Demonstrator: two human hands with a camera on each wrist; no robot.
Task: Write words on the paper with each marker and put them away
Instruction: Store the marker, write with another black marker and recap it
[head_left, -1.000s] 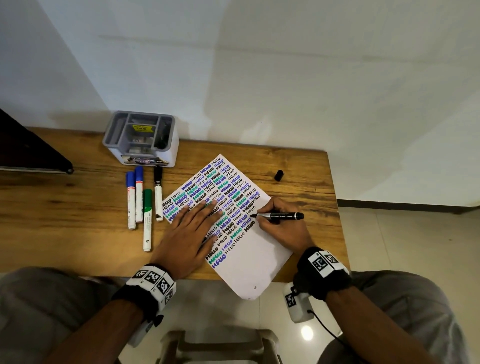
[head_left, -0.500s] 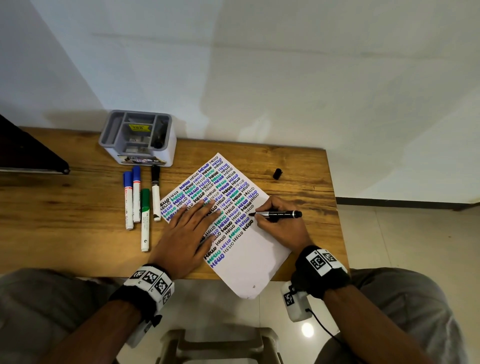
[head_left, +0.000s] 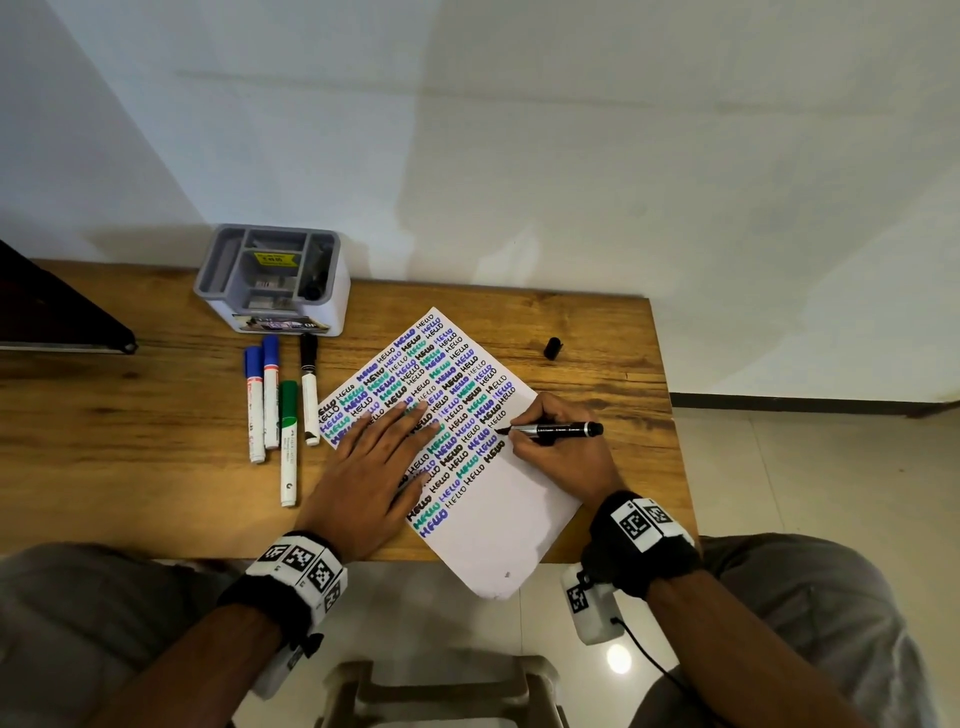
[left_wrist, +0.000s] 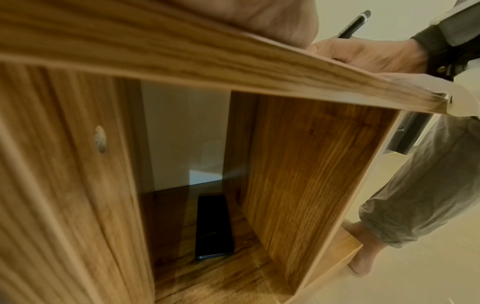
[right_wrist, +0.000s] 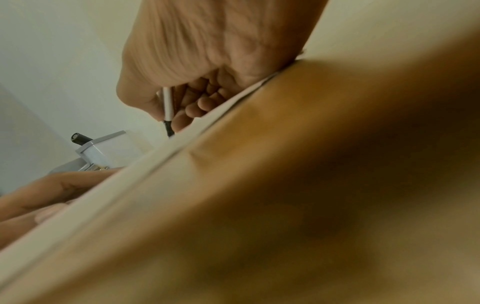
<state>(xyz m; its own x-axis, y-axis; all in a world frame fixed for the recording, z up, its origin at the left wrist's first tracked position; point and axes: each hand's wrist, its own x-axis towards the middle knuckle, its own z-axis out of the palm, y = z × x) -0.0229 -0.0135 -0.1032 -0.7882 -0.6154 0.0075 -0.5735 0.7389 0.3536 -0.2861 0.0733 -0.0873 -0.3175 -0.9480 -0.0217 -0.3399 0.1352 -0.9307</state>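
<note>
A white sheet of paper (head_left: 498, 525) lies at an angle on the wooden table (head_left: 156, 441), filled with rows of "HELLO" in black, blue and green. My right hand (head_left: 558, 452) grips a black marker (head_left: 556, 429) with its tip on the paper's right edge; the right wrist view shows the fingers curled round the marker (right_wrist: 167, 107). My left hand (head_left: 371, 475) lies flat on the paper with fingers spread. Its black cap (head_left: 552, 347) lies apart, further back on the table. Two blue markers (head_left: 262, 395), a green marker (head_left: 289, 441) and a black marker (head_left: 309, 387) lie capped left of the paper.
A grey and white desk organiser (head_left: 270, 278) stands at the back left by the wall, with a dark marker in one compartment. A dark object (head_left: 57, 312) juts in at the far left. A dark phone (left_wrist: 213, 226) lies on the shelf under the table.
The marker tip has shifted slightly along the paper's right edge as the right hand writes. The left hand has stayed flat on the sheet.
</note>
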